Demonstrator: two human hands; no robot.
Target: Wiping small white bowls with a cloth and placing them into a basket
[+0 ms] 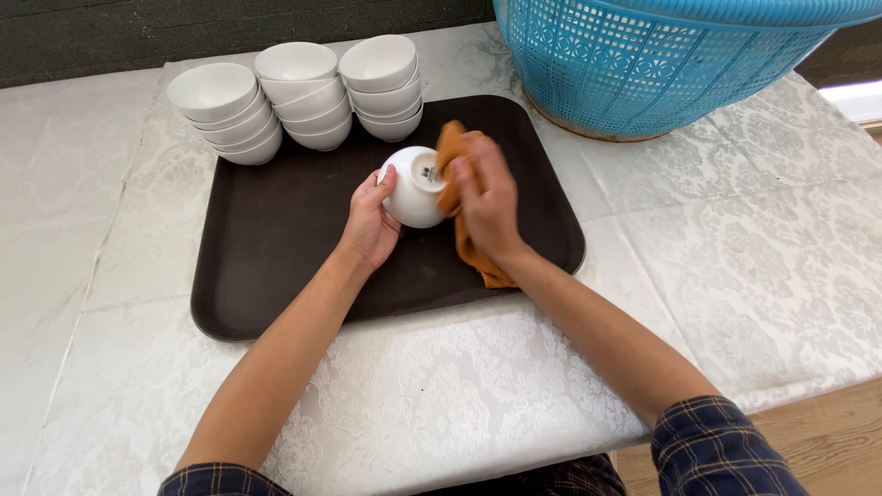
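Sleeves: dark plaid, rolled back.
Left hand [369,225]: cups white bowl [412,187] — base up.
Right hand [487,202]: presses orange cloth [457,152] against it.
Tray [266,248]: brown — three bowl stacks [299,92] at rear.

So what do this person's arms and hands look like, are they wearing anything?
Both forearms are bare. Dark blue plaid sleeves with thin lighter lines are pushed up to about the elbows. The left hand and the right hand are bare too: no gloves, and no rings, watch or bracelet that I can see.
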